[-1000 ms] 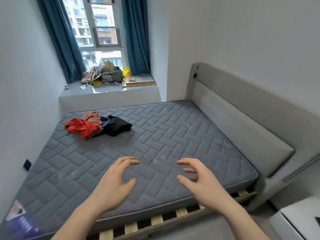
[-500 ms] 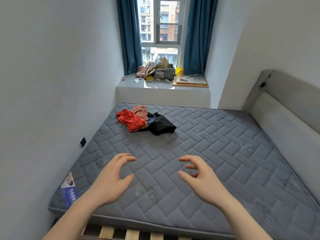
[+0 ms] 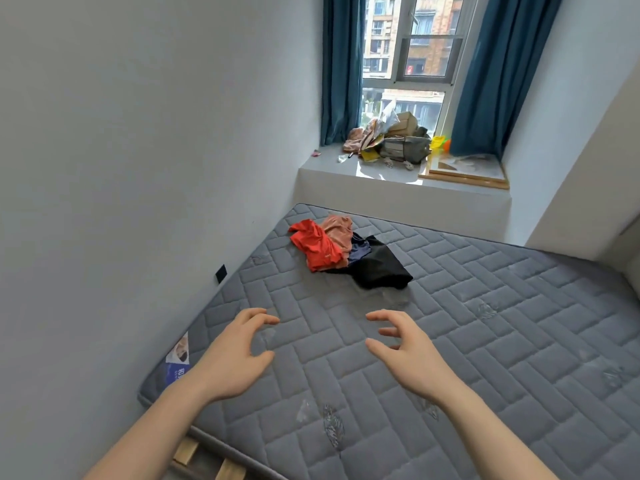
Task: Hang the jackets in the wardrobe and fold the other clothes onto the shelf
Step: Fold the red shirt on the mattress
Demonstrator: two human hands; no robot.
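Observation:
A small heap of clothes lies on the grey quilted mattress (image 3: 485,341) near its far left corner: a red garment (image 3: 313,245), a pink one (image 3: 337,230), a dark blue one (image 3: 358,251) and a black one (image 3: 379,266). My left hand (image 3: 235,355) and my right hand (image 3: 405,348) hover over the mattress short of the heap, palms facing each other, fingers loosely curled and holding nothing. No wardrobe or shelf is in view.
A white wall runs along the left of the bed, with a black socket (image 3: 221,273) low on it. A window sill (image 3: 332,166) behind the bed carries a clutter of bags (image 3: 398,140) and a flat wooden frame (image 3: 464,171). Blue curtains (image 3: 341,64) flank the window. Wooden bed slats (image 3: 228,471) show at the near edge.
The view has swung left and drawn closer to the bed; the headboard has left the frame. The heap of clothes now lies nearer, ahead of my hands, which keep the same empty pose.

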